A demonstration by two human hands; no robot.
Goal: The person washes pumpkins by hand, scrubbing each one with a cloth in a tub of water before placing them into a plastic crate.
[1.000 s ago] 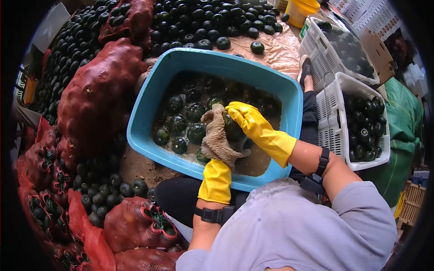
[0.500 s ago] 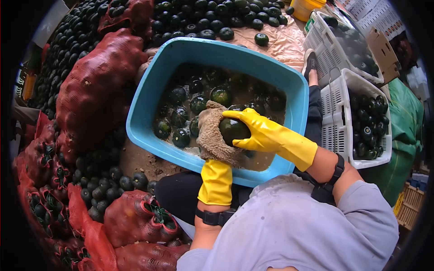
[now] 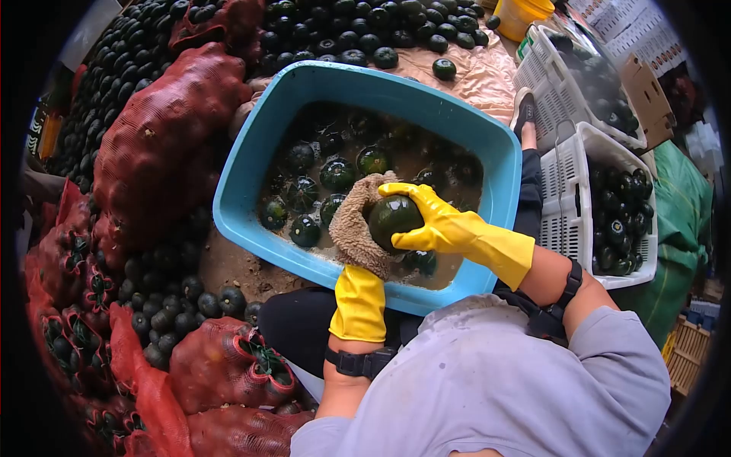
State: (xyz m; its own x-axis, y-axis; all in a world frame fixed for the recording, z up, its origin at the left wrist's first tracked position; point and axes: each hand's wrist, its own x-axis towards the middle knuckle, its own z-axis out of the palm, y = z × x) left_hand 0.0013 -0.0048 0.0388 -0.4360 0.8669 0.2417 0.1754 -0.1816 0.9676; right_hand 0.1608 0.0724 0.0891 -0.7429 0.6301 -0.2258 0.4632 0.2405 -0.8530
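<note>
My right hand (image 3: 438, 223), in a yellow rubber glove, grips a dark green pumpkin (image 3: 394, 221) above the murky water, fingers over its top and thumb beneath. A shaggy tan cloth (image 3: 355, 228) covers my left hand, pressed to the pumpkin's left side. Of that left hand only the yellow glove cuff (image 3: 359, 305) shows; its fingers are hidden under the cloth. Both hands are over the near half of a blue plastic tub (image 3: 263, 263). Several wet pumpkins float in the water, one (image 3: 337, 174) just beyond the cloth.
Red mesh sacks (image 3: 164, 145) full of pumpkins lie on the left. More loose pumpkins (image 3: 343, 34) are heaped at the back. White crates (image 3: 560, 190) holding pumpkins stand at right, beside a green sack (image 3: 681, 206). Someone's shoe (image 3: 524, 109) is near the tub's right edge.
The pumpkin has turned a little in my right hand. The cloth has shifted slightly along its left side, and my left wrist has moved slightly left. The view has tilted a little.
</note>
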